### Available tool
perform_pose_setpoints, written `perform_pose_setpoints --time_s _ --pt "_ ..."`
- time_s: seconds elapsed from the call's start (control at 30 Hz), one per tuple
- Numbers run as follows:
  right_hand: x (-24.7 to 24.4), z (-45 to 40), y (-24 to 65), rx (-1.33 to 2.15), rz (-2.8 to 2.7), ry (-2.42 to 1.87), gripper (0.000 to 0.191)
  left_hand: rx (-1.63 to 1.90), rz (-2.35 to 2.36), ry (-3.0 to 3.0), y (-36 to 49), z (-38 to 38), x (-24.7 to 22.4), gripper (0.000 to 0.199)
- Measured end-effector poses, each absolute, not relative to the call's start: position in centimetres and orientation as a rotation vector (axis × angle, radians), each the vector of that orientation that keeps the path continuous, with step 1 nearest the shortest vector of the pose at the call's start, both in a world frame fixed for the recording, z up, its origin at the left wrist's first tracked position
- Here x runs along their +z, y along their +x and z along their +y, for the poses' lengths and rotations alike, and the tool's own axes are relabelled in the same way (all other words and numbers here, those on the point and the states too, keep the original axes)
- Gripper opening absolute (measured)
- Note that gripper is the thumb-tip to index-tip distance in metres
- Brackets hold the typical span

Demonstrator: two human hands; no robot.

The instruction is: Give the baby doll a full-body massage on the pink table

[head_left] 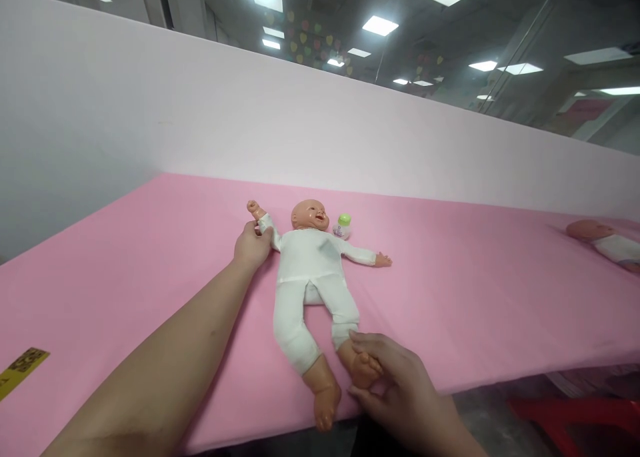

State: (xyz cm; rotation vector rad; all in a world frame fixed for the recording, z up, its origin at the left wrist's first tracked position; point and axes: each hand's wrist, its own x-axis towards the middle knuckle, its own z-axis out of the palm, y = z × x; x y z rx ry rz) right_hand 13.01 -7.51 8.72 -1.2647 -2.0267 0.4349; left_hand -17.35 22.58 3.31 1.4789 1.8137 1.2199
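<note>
doll (pixel 313 260) of white cloth and glossy limbs, hands (pixel 254 245) pinching its sleeve and ankle

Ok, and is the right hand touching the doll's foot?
Touching: in the head view, the right hand has its fingers curled around the foot.
</note>
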Motion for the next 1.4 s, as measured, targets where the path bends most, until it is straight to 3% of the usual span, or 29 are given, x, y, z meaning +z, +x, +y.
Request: perform_pose_setpoints --time_s 0.47,0.87,1.27,1.4 --pt "13.5 -0.2 12.0 0.223 -1.988 -1.099 0.042 1.051 1.558 2.289 -14.8 19.9 5.0 0.063" --pt "12.3 5.3 10.6 0.301 -1.948 -1.208 0.033 0.958 1.541 2.347 -14.3 19.7 5.1 0.068" --pt "12.0 -1.2 12.2 0.203 -1.945 -1.221 0.040 1.112 1.664 2.095 -15.3 20.5 4.8 0.072" --pt "10.8 -5.0 13.0 0.242 -2.022 -1.186 0.045 1.200 1.776 1.790 -16.5 21.5 4.4 0.052"
